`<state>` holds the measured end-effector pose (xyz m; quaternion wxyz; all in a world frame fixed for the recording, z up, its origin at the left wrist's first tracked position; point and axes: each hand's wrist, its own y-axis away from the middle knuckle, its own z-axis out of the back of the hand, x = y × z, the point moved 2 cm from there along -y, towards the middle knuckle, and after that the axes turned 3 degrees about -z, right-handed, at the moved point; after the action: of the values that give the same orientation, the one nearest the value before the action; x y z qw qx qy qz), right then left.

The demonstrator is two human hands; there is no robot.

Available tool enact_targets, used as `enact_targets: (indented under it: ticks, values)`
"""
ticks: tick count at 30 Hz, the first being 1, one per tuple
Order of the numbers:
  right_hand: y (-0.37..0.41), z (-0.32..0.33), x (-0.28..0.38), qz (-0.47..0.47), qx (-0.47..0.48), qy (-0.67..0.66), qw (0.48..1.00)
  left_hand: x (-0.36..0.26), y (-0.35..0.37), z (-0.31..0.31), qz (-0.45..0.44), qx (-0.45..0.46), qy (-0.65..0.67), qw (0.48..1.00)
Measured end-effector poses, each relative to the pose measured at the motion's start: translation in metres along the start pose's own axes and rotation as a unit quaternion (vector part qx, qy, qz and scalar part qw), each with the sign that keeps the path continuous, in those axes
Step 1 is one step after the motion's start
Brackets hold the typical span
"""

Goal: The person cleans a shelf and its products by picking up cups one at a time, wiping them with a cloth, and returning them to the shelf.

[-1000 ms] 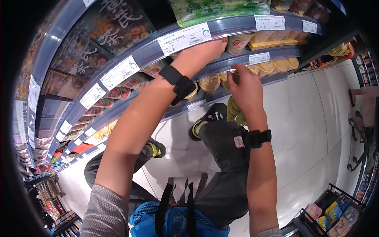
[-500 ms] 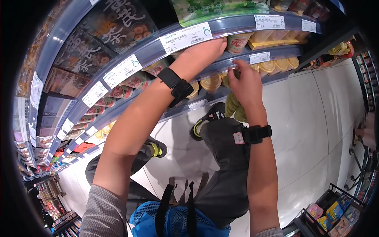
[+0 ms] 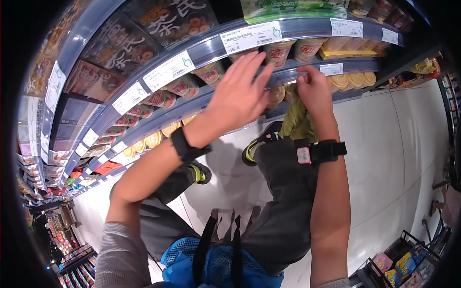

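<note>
My left hand (image 3: 240,93) is spread, slightly blurred, in front of the middle shelf's price rail, with nothing seen in it. Just behind its fingers stand printed cups (image 3: 278,52) with red lettering. My right hand (image 3: 315,86) is closed at the rail, pinching a crumpled yellow-green cloth (image 3: 297,120) that hangs down below it. Gold-lidded cups (image 3: 339,81) sit on the lower shelf to the right of that hand. Black straps with small devices are around both wrists.
Price labels (image 3: 250,36) line the curved shelf edges. Dark printed boxes (image 3: 117,48) fill the upper left. My legs and a blue mesh bag (image 3: 225,261) are below, over the pale tiled floor (image 3: 374,158). A black rack (image 3: 408,259) with colourful packs is at lower right.
My left hand has come back out from the shelf toward the lower left, uncovering printed cups. My right hand stays near the rail with the cloth. The view has shifted slightly.
</note>
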<state>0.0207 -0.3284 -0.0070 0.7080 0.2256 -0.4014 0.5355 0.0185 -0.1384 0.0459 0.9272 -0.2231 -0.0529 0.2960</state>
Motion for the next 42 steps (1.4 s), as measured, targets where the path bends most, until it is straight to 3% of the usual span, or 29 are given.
enact_targets:
  ticks: [1,3,6,9,11,13,14,17,18,22,24,28,30,31,33,36,42]
  values:
    - [-0.001,-0.002,0.003,0.000,0.000,0.002,1.000,0.005,0.013,0.012,0.001,-0.001,0.001,1.000]
    - [-0.002,-0.011,0.015,-0.013,0.000,0.024,1.000,0.014,0.040,0.032,-0.013,0.099,0.015,0.995]
    - [0.002,-0.025,0.049,-0.018,0.049,0.077,0.996,0.023,0.072,0.054,0.018,0.171,0.030,0.985]
    - [0.001,-0.047,0.056,0.034,0.016,0.101,0.994,0.032,0.088,0.066,0.080,0.111,-0.012,0.991]
    - [-0.004,-0.059,0.053,0.057,-0.001,0.057,0.997,0.037,0.092,0.065,0.099,0.091,-0.010,0.991]
    - [-0.008,-0.061,0.056,0.002,-0.058,-0.030,0.998,0.038,0.092,0.061,0.143,0.060,-0.017,0.988]
    - [-0.007,-0.060,0.058,0.028,-0.068,-0.037,0.997,0.039,0.089,0.059,0.123,0.024,-0.027,0.992]
    - [0.000,-0.061,0.065,0.106,-0.069,0.061,0.990,0.044,0.080,0.054,0.153,0.044,0.009,0.987]
    - [0.001,-0.062,0.068,0.100,-0.055,0.085,0.990,0.048,0.076,0.051,0.123,-0.003,-0.034,0.992]
    - [0.011,-0.055,0.076,0.117,-0.064,0.123,0.983,0.069,0.061,0.035,0.157,-0.003,-0.024,0.987]
    - [0.008,-0.051,0.078,0.132,-0.060,0.142,0.979,0.077,0.061,0.026,0.100,-0.094,-0.055,0.989]
    - [0.003,-0.054,0.078,0.163,-0.042,0.193,0.967,0.082,0.051,0.029,0.096,-0.098,-0.056,0.989]
    - [-0.002,-0.053,0.076,0.171,-0.026,0.194,0.966,0.085,0.049,0.030,0.167,0.074,-0.007,0.983]
    - [-0.007,-0.053,0.077,0.182,-0.015,0.194,0.964,0.090,0.050,0.025,0.169,0.077,-0.008,0.983]
    - [-0.015,-0.054,0.077,0.158,-0.005,0.206,0.966,0.098,0.051,0.019,0.128,0.010,0.114,0.985]
    - [-0.017,-0.054,0.080,0.134,0.040,0.216,0.966,0.102,0.050,0.016,0.144,0.062,0.171,0.973]
    - [-0.019,-0.056,0.079,0.151,0.037,0.207,0.966,0.104,0.052,0.014,0.089,0.041,0.151,0.984]
